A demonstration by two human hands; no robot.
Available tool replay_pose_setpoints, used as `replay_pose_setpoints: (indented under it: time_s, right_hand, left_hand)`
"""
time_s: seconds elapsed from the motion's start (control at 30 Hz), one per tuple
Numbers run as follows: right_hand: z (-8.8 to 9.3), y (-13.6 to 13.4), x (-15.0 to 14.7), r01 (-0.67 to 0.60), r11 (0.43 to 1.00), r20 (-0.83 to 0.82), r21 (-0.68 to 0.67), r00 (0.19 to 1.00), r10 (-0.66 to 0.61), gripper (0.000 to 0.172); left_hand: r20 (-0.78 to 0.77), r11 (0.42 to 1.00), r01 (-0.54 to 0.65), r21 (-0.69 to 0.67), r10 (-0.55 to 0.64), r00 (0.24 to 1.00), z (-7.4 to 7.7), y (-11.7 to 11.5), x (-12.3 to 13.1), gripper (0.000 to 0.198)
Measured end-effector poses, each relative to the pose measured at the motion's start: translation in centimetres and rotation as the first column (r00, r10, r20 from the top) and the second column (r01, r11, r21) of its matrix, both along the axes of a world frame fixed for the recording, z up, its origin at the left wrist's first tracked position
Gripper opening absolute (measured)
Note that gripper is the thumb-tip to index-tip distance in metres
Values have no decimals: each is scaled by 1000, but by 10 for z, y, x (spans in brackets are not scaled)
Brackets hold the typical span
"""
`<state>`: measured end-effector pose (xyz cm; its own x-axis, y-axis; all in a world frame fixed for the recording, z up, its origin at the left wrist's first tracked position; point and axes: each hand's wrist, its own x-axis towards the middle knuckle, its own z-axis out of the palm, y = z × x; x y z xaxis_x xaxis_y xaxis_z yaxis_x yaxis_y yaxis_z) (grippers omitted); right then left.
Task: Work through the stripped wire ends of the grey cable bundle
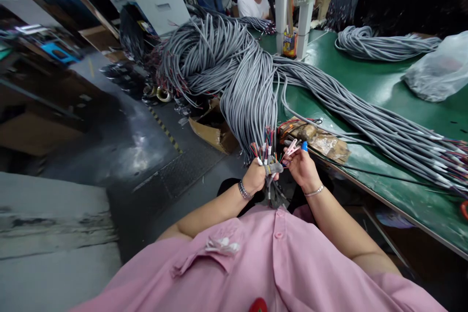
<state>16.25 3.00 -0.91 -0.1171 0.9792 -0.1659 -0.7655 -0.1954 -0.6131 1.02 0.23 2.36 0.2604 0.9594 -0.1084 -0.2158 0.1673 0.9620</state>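
Note:
My left hand (255, 175) is closed around the end of a grey cable, its finger wrapped in a grey covering (273, 169). Thin coloured wires (269, 137) fan out of white-banded cable ends just above that hand. Close beside it, my right hand (302, 169) pinches a small pink clip-like tool (292, 147) near the wire ends. A blue finger cover (304, 146) sits on a fingertip of the right hand. The large bundle of grey cables (252, 85) hangs over the table edge toward my lap. Exactly which wire the tool touches is too small to tell.
More grey cables (365, 107) run along the green table (387, 80) to the right. A taped brown packet (318, 140) lies at its edge. A cardboard box (210, 134) stands below the bundle. A person (252, 2) sits beyond; a plastic bag (440, 68) lies right.

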Motion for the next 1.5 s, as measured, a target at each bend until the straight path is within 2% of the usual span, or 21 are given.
replay_pose_setpoints:
  time_s: [0.1, 0.2, 0.27, 0.33, 0.4, 0.5, 0.73, 0.87, 1.0, 1.1, 1.2, 1.37, 1.5]
  right_hand:
    - [-4, -2, -2, 22, 999, 74, 40, 997, -25, 39]
    - [-8, -2, -5, 209, 972, 258, 107, 938, -231, 41]
    - [-8, -2, -7, 282, 949, 328, 137, 891, -313, 44]
    - [-6, -1, -8, 250, 963, 272, 103, 924, -269, 46]
    - [-2, 1, -8, 180, 983, 139, 43, 973, -184, 43]
    - [2, 5, -8, 127, 992, 9, -24, 992, -127, 38]
    - [2, 6, -10, 137, 985, -63, -103, 988, -144, 31]
    - [1, 3, -6, 71, 995, -109, -70, 991, -79, 36]
    - [3, -1, 1, -36, 999, -125, -34, 992, 31, 45]
    - [7, -3, 4, -87, 996, -121, -13, 989, 85, 39]
    - [10, -3, 5, -75, 997, -78, -15, 994, 73, 31]
    - [11, -3, 3, -2, 1000, 17, -6, 1000, 2, 33]
    - [9, -1, 0, 32, 999, 9, -34, 999, -32, 32]
  left_hand:
    - [20, 1000, 0, -6, 0, 1000, 1, 2, 1, 31]
    - [32, 1000, -2, -13, 2, 999, 4, 6, 5, 30]
    - [39, 1000, -1, -22, 2, 999, 4, 9, 8, 30]
    - [32, 999, 5, -31, -4, 999, 4, 11, 11, 30]
    - [17, 999, 4, -45, -3, 1000, 4, 12, 13, 31]
    - [7, 996, -16, -88, 17, 1000, 5, 13, 17, 32]
    - [-43, 994, -53, -101, 49, 998, 5, 13, 19, 34]
    - [-21, 996, -36, -76, 34, 999, 5, 8, 14, 33]
    - [-16, 998, -47, -30, 47, 999, 3, 0, 6, 32]
    - [18, 996, -83, -17, 84, 996, 0, -3, 4, 29]
    - [36, 996, -88, -27, 89, 995, 0, -3, 5, 28]
    - [26, 996, -80, -27, 81, 996, 4, 4, 9, 30]
    - [-9, 997, -53, -48, 53, 999, 6, 8, 14, 32]
